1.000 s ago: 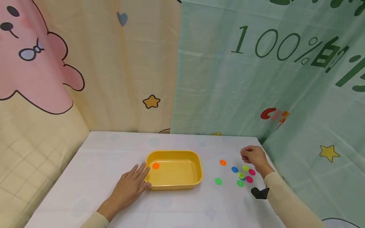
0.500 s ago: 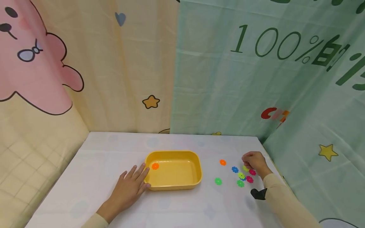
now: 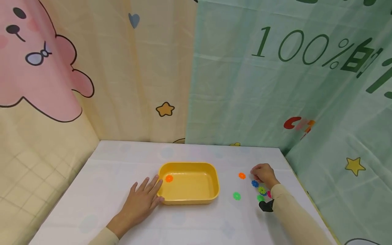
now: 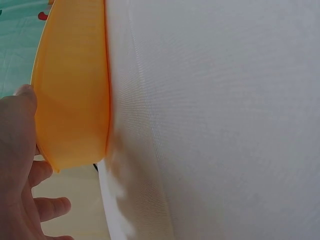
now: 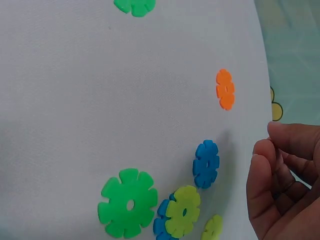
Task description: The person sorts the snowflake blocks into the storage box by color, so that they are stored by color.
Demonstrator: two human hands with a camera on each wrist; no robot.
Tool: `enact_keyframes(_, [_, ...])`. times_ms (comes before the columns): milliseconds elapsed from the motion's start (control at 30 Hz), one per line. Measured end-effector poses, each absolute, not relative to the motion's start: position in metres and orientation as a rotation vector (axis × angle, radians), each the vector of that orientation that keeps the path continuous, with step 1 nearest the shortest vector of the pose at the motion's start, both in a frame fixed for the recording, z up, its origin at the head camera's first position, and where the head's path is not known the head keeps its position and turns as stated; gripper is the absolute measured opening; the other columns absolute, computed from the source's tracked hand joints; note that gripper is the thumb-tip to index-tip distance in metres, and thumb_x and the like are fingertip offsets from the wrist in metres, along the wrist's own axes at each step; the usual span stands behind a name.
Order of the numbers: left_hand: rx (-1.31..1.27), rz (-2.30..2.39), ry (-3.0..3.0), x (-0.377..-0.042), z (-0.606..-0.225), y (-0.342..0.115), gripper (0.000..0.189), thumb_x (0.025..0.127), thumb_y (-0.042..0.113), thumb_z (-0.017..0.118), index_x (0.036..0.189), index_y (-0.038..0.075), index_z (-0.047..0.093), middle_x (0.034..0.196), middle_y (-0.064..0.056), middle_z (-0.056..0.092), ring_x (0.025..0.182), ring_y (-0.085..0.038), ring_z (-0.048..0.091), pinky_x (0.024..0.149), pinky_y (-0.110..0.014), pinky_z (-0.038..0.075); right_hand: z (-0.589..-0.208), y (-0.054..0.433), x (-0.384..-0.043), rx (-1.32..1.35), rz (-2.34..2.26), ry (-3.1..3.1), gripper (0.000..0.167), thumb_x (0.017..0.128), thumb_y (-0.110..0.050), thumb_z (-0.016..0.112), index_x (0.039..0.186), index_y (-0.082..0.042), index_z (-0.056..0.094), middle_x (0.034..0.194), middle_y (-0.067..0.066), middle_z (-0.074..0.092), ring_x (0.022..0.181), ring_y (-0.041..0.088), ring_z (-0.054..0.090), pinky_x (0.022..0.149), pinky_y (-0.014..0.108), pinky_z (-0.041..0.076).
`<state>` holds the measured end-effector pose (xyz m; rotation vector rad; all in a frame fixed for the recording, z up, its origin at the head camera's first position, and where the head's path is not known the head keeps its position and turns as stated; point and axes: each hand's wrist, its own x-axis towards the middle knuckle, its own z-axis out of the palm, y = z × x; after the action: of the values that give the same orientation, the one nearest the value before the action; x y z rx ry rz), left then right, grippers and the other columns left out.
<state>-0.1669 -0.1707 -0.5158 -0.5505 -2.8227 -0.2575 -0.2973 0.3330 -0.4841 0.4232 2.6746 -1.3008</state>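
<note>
In the head view, my left hand [image 3: 142,199] lies with fairly straight, spread fingers against the left end of a yellow plastic tray [image 3: 191,200]. The left wrist view has a fingertip at the rim of the tray [image 4: 72,90]. One orange flower-shaped disc [image 3: 169,178] is inside it. My right hand [image 3: 265,175] hovers over the table, fingers curled and fingertips close together; in the right wrist view nothing shows between them. Near that hand [image 5: 287,180] lie a blue disc [image 5: 206,164], an orange disc [image 5: 226,90], a green disc [image 5: 127,204] and a yellow-green disc [image 5: 183,212] overlapping another blue one.
Another green disc [image 3: 237,196] lies apart, right of the tray. A pink disc [image 3: 269,194] is partly covered by the right sleeve. A black strap end [image 3: 266,206] hangs at the right wrist. Printed curtains [image 3: 147,68] stand behind the white table [image 3: 128,153].
My right hand first dipped towards the discs, then shifted left, closer to the blue and orange ones. My left hand stays at the tray. The head view has shifted slightly.
</note>
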Motion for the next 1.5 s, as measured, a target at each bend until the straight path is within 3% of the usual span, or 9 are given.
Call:
enact_keyframes(467, [-0.539,-0.298,-2.838,-0.167,-0.514,-0.17,0.067,0.102,0.057,0.051,0.153,0.014,0.049,0.162,-0.006,0.04,0.143,-0.041,0.043,0.108,-0.072,0.033,-0.494,0.313,-0.305,0.391,-1.167,2.652,0.03,0.092,-0.021,0.075,0.105,0.002,0.061,0.07,0.006,0.055,0.06,0.018,0.052,0.057,0.028,0.048])
enact_keyframes(767, [-0.533,-0.334,-2.889,-0.168,-0.509,-0.168,0.068,0.102,0.059,0.048,0.154,0.014,0.047,0.164,-0.006,0.037,0.145,-0.041,0.04,0.109,-0.074,0.029,-0.504,0.308,-0.307,0.359,-1.105,2.71,0.028,0.088,-0.015,0.078,0.102,0.002,0.059,0.067,0.005,0.053,0.056,0.018,0.051,0.055,0.028,0.045])
enact_keyframes(1133, [-0.528,-0.315,-2.9,-0.165,-0.507,-0.168,0.068,0.102,0.059,0.047,0.153,0.014,0.048,0.164,-0.006,0.037,0.144,-0.041,0.042,0.109,-0.073,0.03,-0.505,0.303,-0.306,0.329,-1.058,2.765,0.014,0.084,-0.009,0.077,0.086,-0.003,0.064,0.068,0.003,0.055,0.054,0.015,0.05,0.052,0.027,0.044])
enact_keyframes(1333, [-0.525,-0.322,-2.895,-0.165,-0.508,-0.168,0.069,0.102,0.06,0.047,0.153,0.014,0.048,0.164,-0.006,0.037,0.144,-0.041,0.041,0.109,-0.074,0.03,-0.505,0.302,-0.305,0.342,-1.072,2.751,0.012,0.086,-0.008,0.075,0.086,-0.003,0.064,0.072,0.004,0.057,0.055,0.015,0.051,0.052,0.027,0.044])
enact_keyframes(1500, [-0.527,-0.331,-2.898,-0.165,-0.509,-0.168,0.068,0.103,0.06,0.046,0.153,0.014,0.048,0.164,-0.006,0.036,0.144,-0.041,0.041,0.109,-0.074,0.03,-0.505,0.3,-0.305,0.358,-1.04,2.732,0.019,0.091,-0.017,0.073,0.088,-0.003,0.06,0.065,0.003,0.053,0.055,0.017,0.05,0.053,0.028,0.043])
